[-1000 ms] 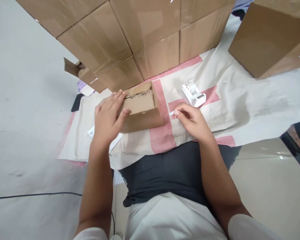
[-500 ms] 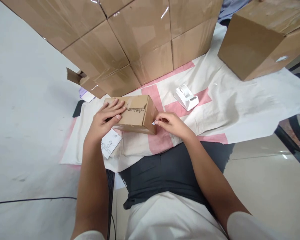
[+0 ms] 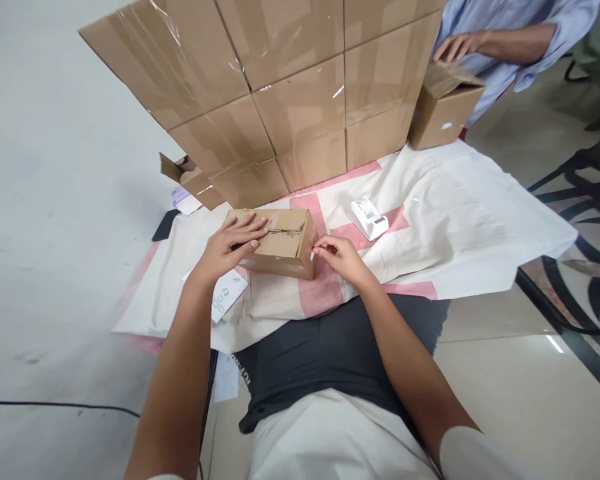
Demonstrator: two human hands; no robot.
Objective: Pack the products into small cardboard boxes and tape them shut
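A small cardboard box [image 3: 275, 265] lies in front of me on the cloth, with a dark-marked seam across its top. My left hand [image 3: 234, 241] rests flat on the box's top left part, fingers spread. At the box's right end, my right hand [image 3: 341, 256] pinches a small whitish sticker [image 3: 312, 255] between thumb and fingers, close against the end face. Whether the sticker touches the cardboard I cannot tell. Under my left wrist side lies a white sheet with small drawn squares [image 3: 231, 292], partly covered by my arm and the box.
Stacked taped cartons [image 3: 300, 87] stand like a wall behind the box. A white tape dispenser [image 3: 368, 219] sits to the right on the pink-and-white cloth [image 3: 460, 200]. At the far right, another person's hand [image 3: 457, 47] is on an open-flapped box [image 3: 440, 117]. A small open carton [image 3: 200, 187] stands at left.
The view has shifted, bringing another person's arm into sight; the right-hand carton now stands farther back, by that person. My right hand has brought the sticker closer against the box's end.
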